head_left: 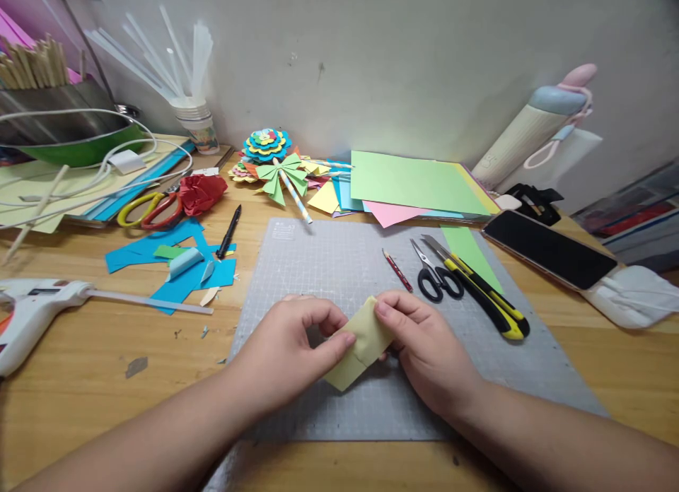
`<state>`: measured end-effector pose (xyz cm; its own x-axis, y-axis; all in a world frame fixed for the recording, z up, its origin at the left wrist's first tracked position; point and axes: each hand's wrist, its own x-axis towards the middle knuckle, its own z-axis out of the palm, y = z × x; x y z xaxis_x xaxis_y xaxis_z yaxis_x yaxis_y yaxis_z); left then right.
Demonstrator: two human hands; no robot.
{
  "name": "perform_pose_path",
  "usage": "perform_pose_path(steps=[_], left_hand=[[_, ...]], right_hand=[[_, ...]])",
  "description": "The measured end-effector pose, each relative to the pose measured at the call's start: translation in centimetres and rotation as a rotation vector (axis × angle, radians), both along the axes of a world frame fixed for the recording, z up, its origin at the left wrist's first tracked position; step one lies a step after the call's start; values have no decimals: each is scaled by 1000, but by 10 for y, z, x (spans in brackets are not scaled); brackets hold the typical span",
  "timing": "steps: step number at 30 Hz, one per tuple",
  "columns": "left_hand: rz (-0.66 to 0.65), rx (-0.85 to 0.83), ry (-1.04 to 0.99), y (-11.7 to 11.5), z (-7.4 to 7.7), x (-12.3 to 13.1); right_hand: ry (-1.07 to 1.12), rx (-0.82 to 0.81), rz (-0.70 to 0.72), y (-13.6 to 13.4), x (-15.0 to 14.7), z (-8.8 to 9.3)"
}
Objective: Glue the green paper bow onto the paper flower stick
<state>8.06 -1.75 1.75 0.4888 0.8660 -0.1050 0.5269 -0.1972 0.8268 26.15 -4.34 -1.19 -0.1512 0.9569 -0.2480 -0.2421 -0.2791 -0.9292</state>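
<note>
Pinching a pale yellow paper [366, 336] from both sides, I hold it tilted over the grey cutting mat [297, 266]. My left hand [289, 343] has its fingers clamped on the sheet, thumb flat on the face and index finger curled behind the edge. My right hand [429, 343] grips the upper corner, thumb in front; its other fingers are mostly hidden behind the paper. A thin line crosses the lower part, and I can't tell whether it is a crease or a folded edge. My forearms cover part of the mat's near side and run out of view. Beyond, black-handled scissors [438, 281] lie beside a yellow-and-black utility knife [493, 305], perhaps two overlapping. It partly covers a green paper strip [472, 248]. The glue gun [42, 301] on the bench [79, 393] is cut off at the left, and the mat's corner print is too small to read.
</note>
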Motion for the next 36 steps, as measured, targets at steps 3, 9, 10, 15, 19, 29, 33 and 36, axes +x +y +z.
perform_pose_path(steps=[3, 9, 10, 15, 19, 29, 33, 36], left_hand=[[-6, 10, 19, -1, 0, 0], [6, -78, -146, -5, 0, 0], [8, -97, -171, -5, 1, 0], [111, -100, -219, -3, 2, -2], [180, -85, -192, -2, 3, -2], [-8, 57, -13, -6, 2, -1], [-86, 114, 21, -6, 0, -1], [-127, 155, 45, -6, -1, -1]], right_hand=[[3, -8, 4, 0, 0, -1], [-189, 119, 129, -4, -2, 7], [-216, 139, 159, -5, -2, 8], [-237, 157, 155, -4, -3, 9], [-256, 151, 115, -3, -2, 8], [-430, 240, 225, -8, -4, 8], [-481, 264, 256, -8, -4, 7], [-501, 292, 268, -9, -5, 6]])
